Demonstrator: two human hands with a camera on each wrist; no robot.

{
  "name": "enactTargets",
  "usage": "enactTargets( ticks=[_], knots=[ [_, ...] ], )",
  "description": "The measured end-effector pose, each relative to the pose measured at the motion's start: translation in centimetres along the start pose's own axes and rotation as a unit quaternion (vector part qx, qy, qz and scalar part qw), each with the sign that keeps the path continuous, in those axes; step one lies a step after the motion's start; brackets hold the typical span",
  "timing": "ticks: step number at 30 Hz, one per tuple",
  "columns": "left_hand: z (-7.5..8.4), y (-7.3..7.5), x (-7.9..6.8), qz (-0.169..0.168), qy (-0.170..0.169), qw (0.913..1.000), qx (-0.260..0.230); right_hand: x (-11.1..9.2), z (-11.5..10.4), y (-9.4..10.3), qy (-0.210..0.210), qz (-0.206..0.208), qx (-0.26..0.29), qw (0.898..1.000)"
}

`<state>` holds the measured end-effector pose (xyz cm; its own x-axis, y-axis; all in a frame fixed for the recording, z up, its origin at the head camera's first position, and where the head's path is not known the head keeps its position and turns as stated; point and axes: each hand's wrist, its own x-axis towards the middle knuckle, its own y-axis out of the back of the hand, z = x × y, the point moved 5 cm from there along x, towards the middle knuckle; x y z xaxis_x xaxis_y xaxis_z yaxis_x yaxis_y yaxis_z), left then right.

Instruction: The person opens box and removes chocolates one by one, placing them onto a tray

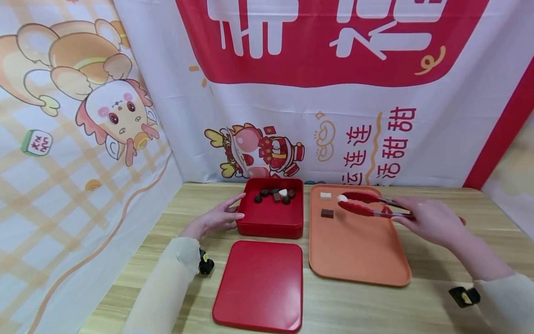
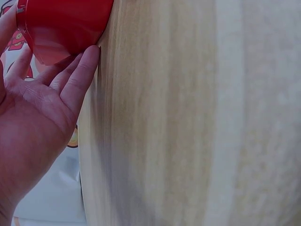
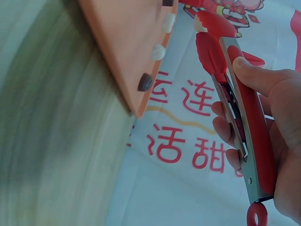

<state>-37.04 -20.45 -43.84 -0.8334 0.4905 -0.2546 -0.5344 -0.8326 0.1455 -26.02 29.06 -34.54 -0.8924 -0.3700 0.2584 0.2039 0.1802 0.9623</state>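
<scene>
My left hand [image 1: 217,215] touches the left side of an open red box [image 1: 271,229], its fingers fairly straight along the wall. Several dark chocolates [image 1: 274,190] and a white one [image 1: 283,192] lie inside, near the back. In my right hand [image 1: 431,218] I grip metal tongs [image 1: 375,204] with red tips, over the orange tray [image 1: 359,250]. A small white chocolate [image 1: 342,198] shows at the tong tips. On the tray lie a white block [image 1: 325,195] and a dark brown block [image 1: 327,213]. The right wrist view also shows a round dark chocolate [image 3: 146,82] and a ridged white chocolate [image 3: 158,52] there.
A flat red lid [image 1: 260,285] lies on the wooden table [image 1: 354,306], in front of the box and left of the tray. Printed cloth [image 1: 258,102] hangs right behind the box and tray. Another patterned cloth [image 1: 104,195] borders the table's left side.
</scene>
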Motion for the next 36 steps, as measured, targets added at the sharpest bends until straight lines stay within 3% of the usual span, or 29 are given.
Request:
enactTargets(
  ticks=[19,28,36],
  knots=[
    [-0.1,0.1,0.0,0.002,-0.002,1.0,-0.002,-1.1,1.4,-2.1,0.009,-0.034,-0.01,0.999],
    [-0.1,0.1,-0.1,-0.004,-0.009,0.9998,-0.017,-0.9,1.9,-2.9,-0.012,-0.075,0.0,0.997],
    [-0.1,0.1,-0.1,-0.004,-0.006,0.9998,-0.017,-1.0,2.0,-2.9,-0.026,-0.073,0.016,0.997]
  ],
)
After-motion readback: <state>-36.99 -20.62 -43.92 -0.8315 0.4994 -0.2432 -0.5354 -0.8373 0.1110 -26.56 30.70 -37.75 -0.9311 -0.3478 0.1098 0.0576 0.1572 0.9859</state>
